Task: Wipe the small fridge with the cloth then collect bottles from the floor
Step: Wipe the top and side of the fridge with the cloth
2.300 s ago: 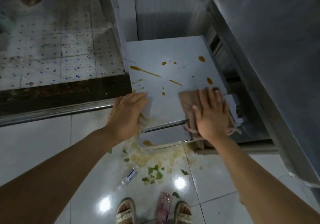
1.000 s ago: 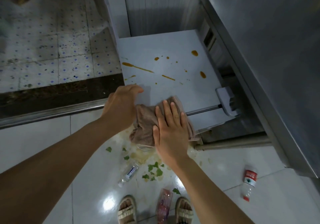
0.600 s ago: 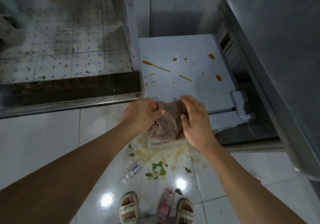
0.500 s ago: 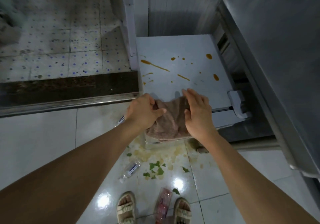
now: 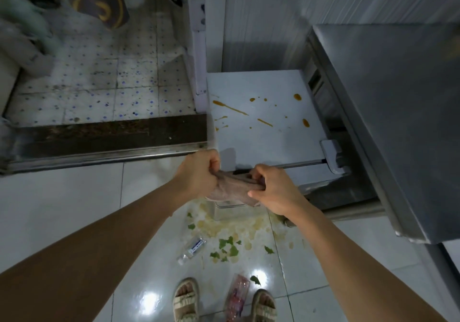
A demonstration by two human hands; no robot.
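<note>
Left hand [image 5: 199, 172]: fingers curled tight round one end of the cloth [image 5: 231, 190], just off the fridge's near left corner. Right hand [image 5: 273, 190]: fingers and thumb pinching the other end of the cloth, at the fridge's near edge. Cloth: brownish, bunched and pulled taut between both hands, held in front of the fridge's near edge, with a loose fold hanging below the hands. Fridge [image 5: 261, 147]: small, white, seen from above; top carries orange-brown streaks and drops [image 5: 230, 107] across its far half, while the near half shows none. Hinge cover [image 5: 333, 155]: grey, at the fridge's near right corner. Steel counter [image 5: 398, 112]: directly right of the fridge and higher than it. Clear bottle [image 5: 193, 247]: blue-and-white label, lying on the white floor tiles [image 5: 62, 212] in front of the fridge, toward the left. Pink bottle [image 5: 236, 296]: lying on the floor farther from the fridge, between two sandalled feet [image 5: 186, 299]. Spill [image 5: 231, 224]: yellowish, with green leaf scraps, on the floor right at the fridge's foot. Dark sill [image 5: 104, 132]: left of the fridge, with a blue-speckled tiled floor [image 5: 99, 73] beyond it
</note>
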